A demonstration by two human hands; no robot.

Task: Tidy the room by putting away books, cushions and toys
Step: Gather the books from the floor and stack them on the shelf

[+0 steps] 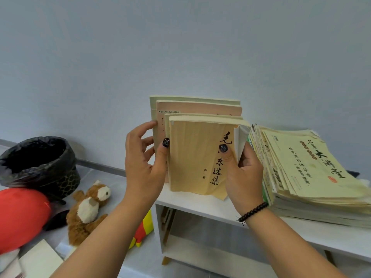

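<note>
Here the left hand (143, 157) grips the left edge of a small row of upright books, its thumb on the front of the tan paperback (197, 155) and its fingers curled behind the pink book (192, 107) and the pale green book (153, 106) at the back. The right hand (242, 171), a dark bead bracelet (253, 212) on its wrist, pinches the right edge of the tan paperback, thumb on the cover and fingers behind. These books stand on top of a white shelf unit (192, 204), against the pale wall. Just to their right a stack of worn workbooks (307, 177) lies flat on the same top. Something thin stands inside the unit's open compartment, perhaps more books, though the view is too dim to say. On the floor to the left lie a brown and white plush toy (87, 210), a red cushion (21, 215), a yellow and red item (145, 230) partly hidden by the left forearm, and a bin with a black liner (39, 163).
</note>
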